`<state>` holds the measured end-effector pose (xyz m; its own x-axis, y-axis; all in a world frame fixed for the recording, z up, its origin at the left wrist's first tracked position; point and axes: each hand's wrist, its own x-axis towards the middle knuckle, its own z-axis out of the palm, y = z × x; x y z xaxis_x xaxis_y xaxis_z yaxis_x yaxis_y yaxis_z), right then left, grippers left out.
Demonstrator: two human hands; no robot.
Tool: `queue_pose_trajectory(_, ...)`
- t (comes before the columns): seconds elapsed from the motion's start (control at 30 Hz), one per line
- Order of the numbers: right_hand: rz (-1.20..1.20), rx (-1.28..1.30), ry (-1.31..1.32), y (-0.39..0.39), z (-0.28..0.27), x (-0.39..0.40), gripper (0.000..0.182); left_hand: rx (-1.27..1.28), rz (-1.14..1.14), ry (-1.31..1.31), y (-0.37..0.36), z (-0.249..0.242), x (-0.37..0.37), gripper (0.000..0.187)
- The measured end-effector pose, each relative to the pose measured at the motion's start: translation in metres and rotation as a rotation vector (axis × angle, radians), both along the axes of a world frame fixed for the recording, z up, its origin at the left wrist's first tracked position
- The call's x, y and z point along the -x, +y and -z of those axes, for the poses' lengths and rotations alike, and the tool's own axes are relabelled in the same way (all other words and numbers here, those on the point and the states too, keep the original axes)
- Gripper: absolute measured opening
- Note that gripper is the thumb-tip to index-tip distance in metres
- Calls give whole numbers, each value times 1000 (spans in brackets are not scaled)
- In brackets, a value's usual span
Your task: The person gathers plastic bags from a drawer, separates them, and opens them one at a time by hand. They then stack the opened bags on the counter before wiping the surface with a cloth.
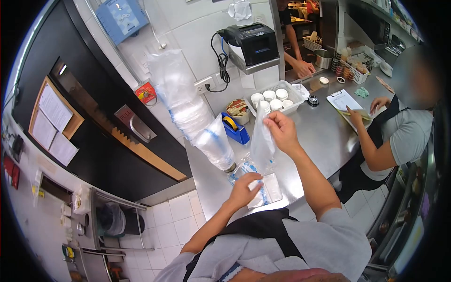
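A clear plastic bag [261, 143] hangs from my right hand [282, 130], pinched at its top between thumb and fingers. Below it, on the steel counter, lies a flat pack of folded white plastic bags [270, 190] with blue print. My left hand [243, 191] is over the pack's left side, fingers curved and apart from the thumb. Just beyond that hand is a crumpled clear wrapper [247, 165] with blue lettering. A tall stack of nested plastic bags [213, 141] rises to the left.
Behind the bag are a blue tape dispenser [236, 130] and a white basket [297, 104] of lidded tubs. A black printer [251, 44] sits on a wall shelf. At right, a co-worker [394, 127] handles a clipboard [344, 101]. Another person's hand [303, 67] reaches through the pass.
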<state>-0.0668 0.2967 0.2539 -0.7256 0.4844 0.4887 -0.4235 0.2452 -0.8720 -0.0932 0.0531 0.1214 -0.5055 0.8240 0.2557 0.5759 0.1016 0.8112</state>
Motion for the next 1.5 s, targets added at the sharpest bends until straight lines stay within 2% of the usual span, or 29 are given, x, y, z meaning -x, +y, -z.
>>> queue_pose_trajectory(0.03, -68, 20, -43, -3, 2, -5, 10, -177, -76, 127, 0, -35, -2, 37)
queue_pose_trajectory(0.1, -249, 33, -107, -16, 2, -14, 11, -332, -298, 167, -2, -95, -12, 37)
queue_pose_trajectory(0.17, -465, 19, -175, -24, 9, -17, 14, -398, -311, 312, 8, -152, -14, 35)
queue_pose_trajectory(0.23, -551, -69, -245, -31, 12, -19, 16, -375, -257, 384, 7, -162, -6, 32)
queue_pose_trajectory(0.3, -598, -80, -297, -33, 13, -21, 17, -263, -141, 381, 1, -146, 14, 29)
queue_pose_trajectory(0.4, -611, 15, -342, -29, 13, -23, 17, -219, -141, -109, -12, -125, 27, 19)
queue_pose_trajectory(0.5, -670, 59, -313, -28, 16, -29, 13, -201, -246, -185, -20, -118, 28, 12)
queue_pose_trajectory(0.6, -632, 69, -314, -21, 36, -27, 15, -247, -255, -264, -16, -100, 28, 17)
queue_pose_trajectory(0.7, -549, 110, -367, -8, 71, -18, 14, -152, -318, -291, -3, -66, 29, 20)
queue_pose_trajectory(0.77, -520, 142, -457, -3, 100, -16, 15, -202, -407, -298, 2, -32, 29, 21)
queue_pose_trajectory(0.87, -501, 193, -484, -5, 110, -20, 15, -277, -486, -267, 3, -14, 28, 22)
queue_pose_trajectory(1.0, -545, 327, -473, -7, 110, -30, 15, -535, -447, -292, 4, -29, 21, 23)
queue_pose_trajectory(1.1, -620, 483, -432, -9, 118, -32, 15, -536, -336, -407, 0, -62, 13, 23)
queue_pose_trajectory(1.2, -668, 621, -352, -11, 119, -32, 14, -656, -308, -601, 2, -56, 20, 24)
queue_pose_trajectory(1.3, -686, 650, -301, -14, 114, -31, 12, -745, -283, -789, -1, -59, 25, 24)
queue_pose_trajectory(1.5, -686, 636, -246, -12, 104, -33, 13, -926, -281, -915, -15, -84, 35, 24)
